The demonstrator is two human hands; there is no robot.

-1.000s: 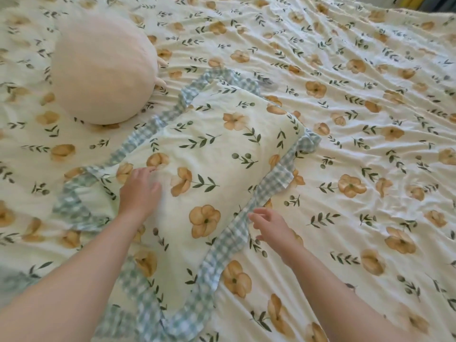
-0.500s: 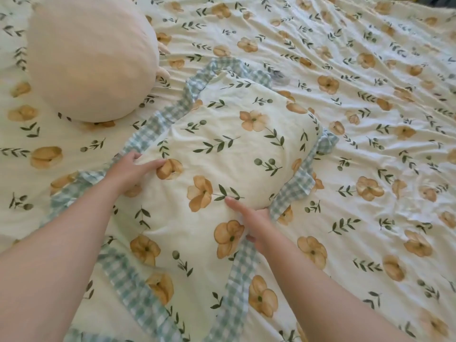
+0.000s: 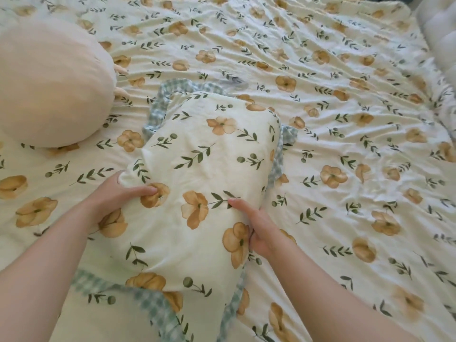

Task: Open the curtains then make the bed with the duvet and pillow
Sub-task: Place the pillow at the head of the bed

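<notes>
A cream pillow with orange flowers and a green checked frill lies on the matching floral duvet, which covers the whole bed. My left hand grips the pillow's left side, its thumb pressed into the fabric on top. My right hand clasps the pillow's right side, thumb on top and fingers tucked underneath. Squeezed between both hands, the pillow bulges upward and its sides lift off the duvet.
A round, plain peach cushion sits on the duvet at the upper left, close to the pillow's far corner. A white padded edge shows at the top right. The duvet is wrinkled toward the right.
Both hands moved from resting at the pillow's edges to gripping its two sides. The pillow has been squeezed narrower and lifted at its sides, and the view has drawn closer.
</notes>
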